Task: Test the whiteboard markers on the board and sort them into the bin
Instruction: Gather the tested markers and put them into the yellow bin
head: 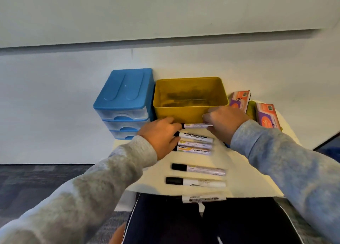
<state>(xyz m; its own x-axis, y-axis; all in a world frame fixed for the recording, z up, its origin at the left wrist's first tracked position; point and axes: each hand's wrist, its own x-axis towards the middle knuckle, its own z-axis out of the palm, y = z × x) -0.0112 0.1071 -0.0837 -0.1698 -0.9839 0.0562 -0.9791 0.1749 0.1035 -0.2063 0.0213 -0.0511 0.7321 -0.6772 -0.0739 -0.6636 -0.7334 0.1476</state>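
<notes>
The fingers point(207, 117) of the right hand point(225, 122) curl round one end of a marker point(196, 125). The left hand point(161, 135) pinches its black cap end. The marker lies level between both hands, just in front of the yellow bin point(189, 111). More markers point(195, 144) lie on the worktop point(239, 170) below the fingers.

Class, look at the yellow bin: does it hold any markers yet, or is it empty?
Empty. The yellow bin shows only its bare, smudged floor; the markers all lie outside on the table.
</notes>
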